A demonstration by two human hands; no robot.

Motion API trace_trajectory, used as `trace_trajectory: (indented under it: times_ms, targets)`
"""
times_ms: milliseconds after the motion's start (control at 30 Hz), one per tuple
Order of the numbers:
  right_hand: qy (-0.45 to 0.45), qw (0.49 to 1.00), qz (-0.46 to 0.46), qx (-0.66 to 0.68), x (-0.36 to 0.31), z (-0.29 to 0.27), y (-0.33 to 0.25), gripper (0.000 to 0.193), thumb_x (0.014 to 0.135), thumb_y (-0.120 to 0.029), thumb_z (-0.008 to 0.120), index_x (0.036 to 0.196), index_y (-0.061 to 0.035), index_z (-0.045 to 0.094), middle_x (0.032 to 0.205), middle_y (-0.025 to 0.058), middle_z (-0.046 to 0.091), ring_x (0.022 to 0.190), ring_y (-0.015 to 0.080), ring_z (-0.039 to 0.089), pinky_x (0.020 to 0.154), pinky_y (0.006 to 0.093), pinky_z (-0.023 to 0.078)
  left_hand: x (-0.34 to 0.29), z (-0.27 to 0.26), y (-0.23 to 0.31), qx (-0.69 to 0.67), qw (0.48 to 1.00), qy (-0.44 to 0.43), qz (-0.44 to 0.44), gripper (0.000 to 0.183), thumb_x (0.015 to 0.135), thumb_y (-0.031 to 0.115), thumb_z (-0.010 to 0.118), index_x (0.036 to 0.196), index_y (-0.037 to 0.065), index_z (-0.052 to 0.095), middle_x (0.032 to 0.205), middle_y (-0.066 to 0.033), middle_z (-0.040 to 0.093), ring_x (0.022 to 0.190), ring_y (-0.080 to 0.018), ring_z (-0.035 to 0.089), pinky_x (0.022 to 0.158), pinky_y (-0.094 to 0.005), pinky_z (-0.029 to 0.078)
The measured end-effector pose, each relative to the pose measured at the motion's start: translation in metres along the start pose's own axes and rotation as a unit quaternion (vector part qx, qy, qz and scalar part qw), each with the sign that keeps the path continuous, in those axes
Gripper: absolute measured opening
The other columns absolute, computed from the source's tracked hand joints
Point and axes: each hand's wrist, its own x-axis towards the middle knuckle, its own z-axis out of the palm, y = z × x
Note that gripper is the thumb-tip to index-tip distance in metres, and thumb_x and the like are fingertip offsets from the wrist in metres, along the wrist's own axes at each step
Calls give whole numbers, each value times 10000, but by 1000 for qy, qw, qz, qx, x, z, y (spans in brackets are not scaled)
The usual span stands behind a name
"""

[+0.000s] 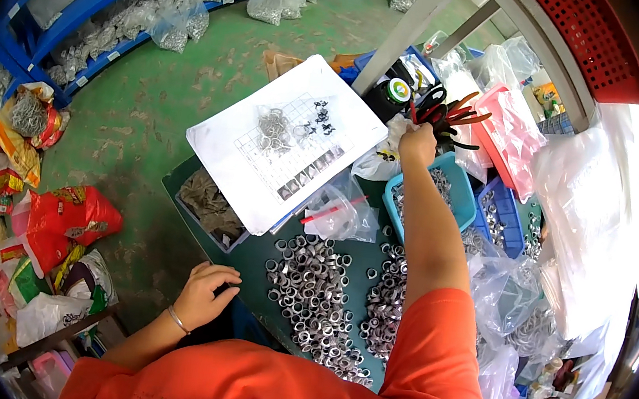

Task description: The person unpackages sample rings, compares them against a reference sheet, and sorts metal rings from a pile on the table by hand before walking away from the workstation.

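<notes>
It is judged that the hand tools [445, 122] toward the table's [253, 267] far edge could be tangled or toppled if one were drawn sideways from the crowded cluster, and that metal pieces [438, 183] could be spilled if the rim of the turquoise basket [463, 183] were caught by the right forearm [431, 220]. The tools are located directly at the fingers of the right hand [418, 144], whose grip cannot be determined; the left hand [206, 297], loosely curled with nothing seen in it, is positioned beside the table's left edge.
</notes>
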Motion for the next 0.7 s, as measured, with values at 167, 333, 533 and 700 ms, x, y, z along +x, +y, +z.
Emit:
trace_trajectory:
  times_ms: [167,333,533,700]
  targets:
    - [71,992,-42,94,5,8,19,311,863,-234,594,1091,-27,552,916,201,649,865,362,636,771,446,485,-1,6,-1,-5,1000,-7,4,138,807,132,655,935,82,659,1027,-67,652,1003,-244,591,984,-425,348]
    - [103,862,-34,495,17,11,48,177,885,-119,575,1007,5,541,903,141,622,770,241,628,680,318,500,3,11,3,4,1000,-16,13,132,801,127,658,924,79,660,1014,-75,653,1001,-247,590,971,-406,361]
    - [-16,676,75,733,-15,-45,48,243,938,-39,388,1180,-22,399,1059,138,567,825,226,626,740,468,560,22,14,16,-66,997,-25,25,141,794,73,652,930,35,650,991,-115,651,947,-281,617,856,-348,467]
    - [-122,710,-24,693,-47,-69,59,229,911,25,418,1129,-18,472,1024,85,591,870,168,603,810,336,509,49,27,32,-105,990,-26,92,165,791,28,656,954,7,641,995,-124,646,925,-255,632,804,-311,495]
